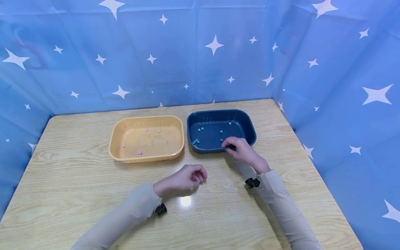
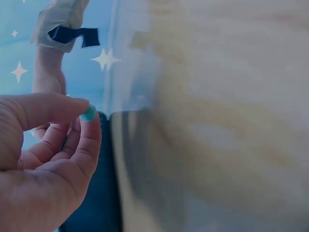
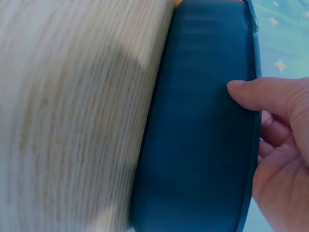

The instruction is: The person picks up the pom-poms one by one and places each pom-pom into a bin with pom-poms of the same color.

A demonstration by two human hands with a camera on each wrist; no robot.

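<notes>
Thumb and index finger of my left hand (image 1: 189,177) pinch a small teal ball (image 2: 88,113) above the table, in front of the trays. My right hand (image 1: 242,151) holds the near rim of the dark blue tray (image 1: 200,150). In the right wrist view its thumb (image 3: 246,94) lies against the tray's outer wall, while the other fingers curl over the rim, partly hidden. Several loose teal balls (image 1: 199,130) lie on that tray's floor, some clustered in its near left corner. One of them is close to the right fingertips.
A yellow tray (image 1: 147,158) stands left of the blue one with several pink balls (image 1: 140,152) inside. Both rest on a light wooden table (image 1: 78,166). Blue curtains (image 1: 184,62) with white stars hang behind the table and along its sides.
</notes>
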